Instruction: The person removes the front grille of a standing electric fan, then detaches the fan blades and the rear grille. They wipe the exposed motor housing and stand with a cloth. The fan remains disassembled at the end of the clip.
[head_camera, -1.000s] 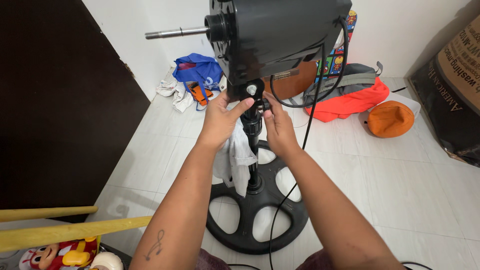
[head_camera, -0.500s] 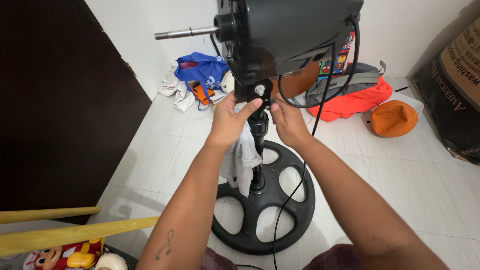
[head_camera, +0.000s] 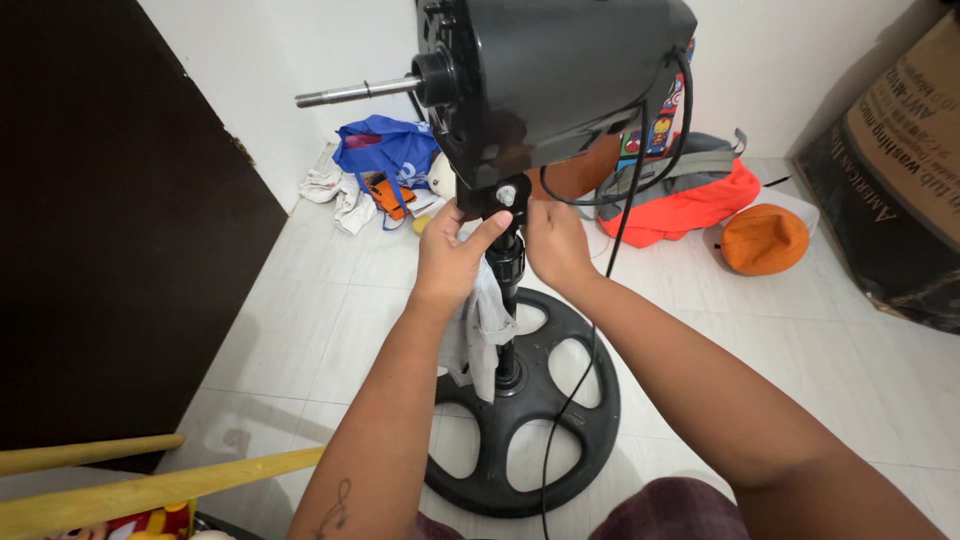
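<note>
Both hands grip the stand fan's neck joint (head_camera: 503, 200) above its round base (head_camera: 520, 400): left hand (head_camera: 452, 255) closed on a grey rag (head_camera: 480, 325), right hand (head_camera: 553, 245) fingers pinching the joint, open tile floor (head_camera: 800, 360) to the right.

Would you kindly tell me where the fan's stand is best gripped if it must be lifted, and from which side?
Probably the upright black pole, in the bare stretch below the two hands, where it is slim and round enough for fingers to wrap. Come from the right: a grey cloth hangs on its left side, and the heavy motor housing sits on top.
</note>
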